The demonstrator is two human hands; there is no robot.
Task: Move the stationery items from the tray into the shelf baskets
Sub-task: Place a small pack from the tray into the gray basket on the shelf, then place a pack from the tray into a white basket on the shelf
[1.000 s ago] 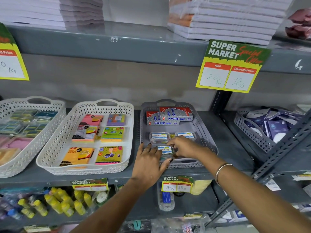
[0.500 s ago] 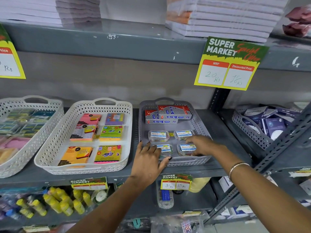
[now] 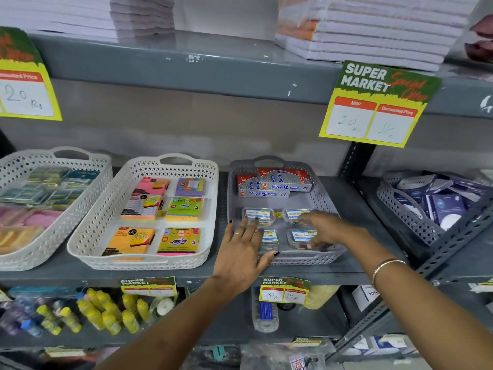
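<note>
Head view: both hands reach into the grey basket (image 3: 324, 194).
Grey basket: four clear boxes (image 3: 258, 215), "Softek" cartons (image 3: 274, 185) behind.
White basket (image 3: 106, 209): sticky notes (image 3: 181, 240).
Left hand (image 3: 244, 253): spread flat on a box.
Right hand (image 3: 326, 231): fingers loosely open over boxes; grip unclear.
Sign (image 3: 378, 102): "SUPER MARKET", "20".

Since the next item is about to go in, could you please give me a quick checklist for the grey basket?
1. Grey basket sits flat on the shelf: ok.
2. Four small clear boxes lie in a two-by-two block, front-right box included: ok.
3. Left hand empty, resting on the front-left box: ok.
4. Right hand clear of the boxes: not ok, its fingers reach over them.
5. Red-and-silver cartons stacked tidily at the back: ok.
6. Tray within reach: cannot tell, not in view.
</note>
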